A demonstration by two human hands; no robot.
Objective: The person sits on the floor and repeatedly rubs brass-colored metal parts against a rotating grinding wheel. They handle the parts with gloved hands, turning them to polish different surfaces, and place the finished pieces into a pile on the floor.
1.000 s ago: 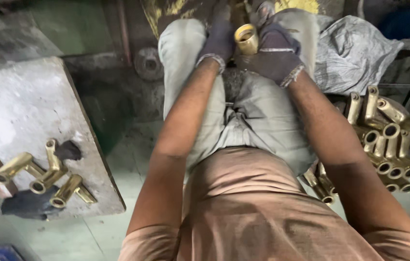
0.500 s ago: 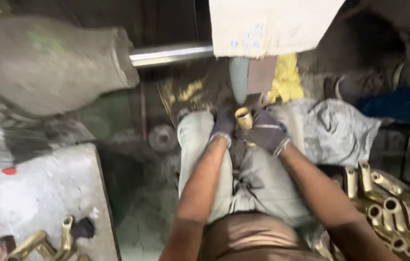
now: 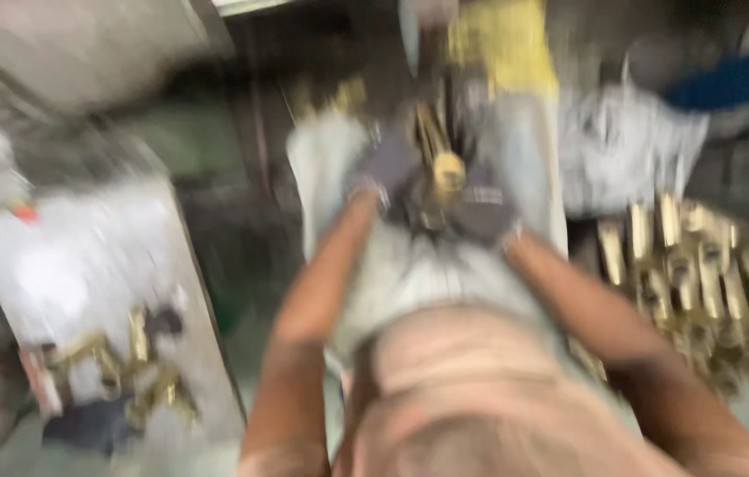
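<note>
The picture is heavily blurred by motion. My left hand (image 3: pixel 385 168) and my right hand (image 3: pixel 482 216), both in dark gloves, meet over my lap on a brass pipe fitting (image 3: pixel 443 163). The fitting stands roughly upright between my knees, its round end toward me. Both hands appear closed around it. My legs in pale jeans (image 3: pixel 410 274) stretch away from me.
A grey block (image 3: pixel 83 265) at the left carries a few brass fittings (image 3: pixel 131 371) near its front end. A heap of brass fittings (image 3: pixel 701 274) lies at the right beside a crumpled grey cloth (image 3: pixel 626 150). A yellow patch (image 3: pixel 502 44) shows beyond my knees.
The view has swung and blurred. My hands with the brass fitting have come lower onto my lap, and the fitting now stands more upright.
</note>
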